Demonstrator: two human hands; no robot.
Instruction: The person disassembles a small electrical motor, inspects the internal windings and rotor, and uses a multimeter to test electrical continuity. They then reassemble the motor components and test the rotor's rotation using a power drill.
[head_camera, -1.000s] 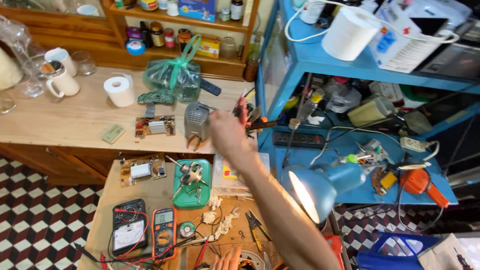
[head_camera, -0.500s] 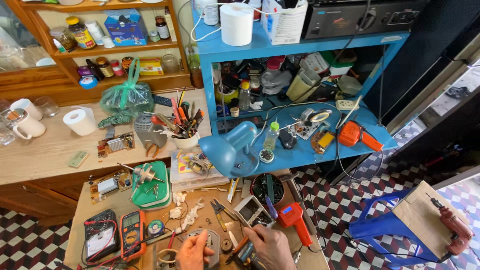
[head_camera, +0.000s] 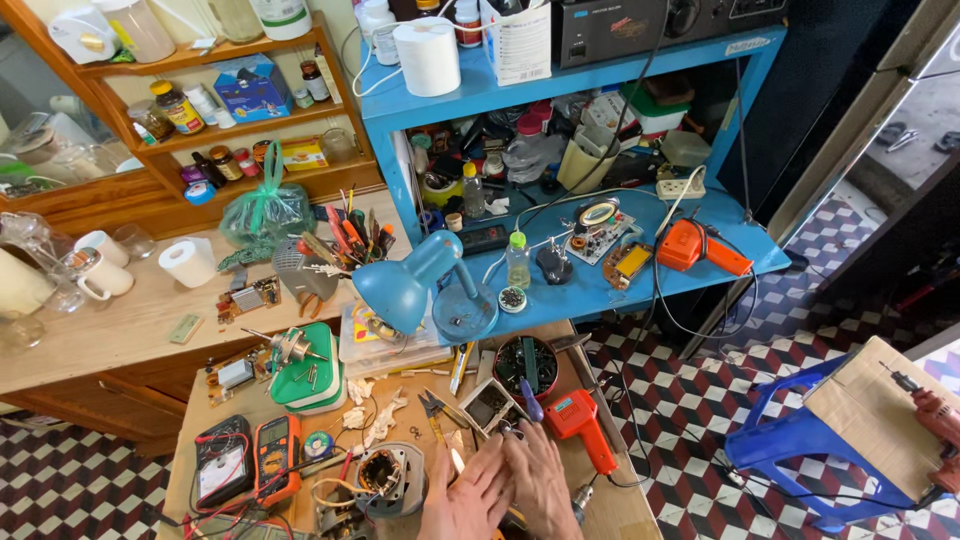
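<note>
Two hands (head_camera: 505, 485) open, fingers spread, flat on workbench (head_camera: 620, 510)

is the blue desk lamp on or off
Cannot tell. The blue desk lamp points its shade down at the workbench, so the bulb is hidden, and no clear pool of light shows beneath it.

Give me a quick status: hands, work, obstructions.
Left hand and right hand flat together on the workbench, holding nothing visible. Motor part beside the left hand. Red soldering gun close right.
</note>
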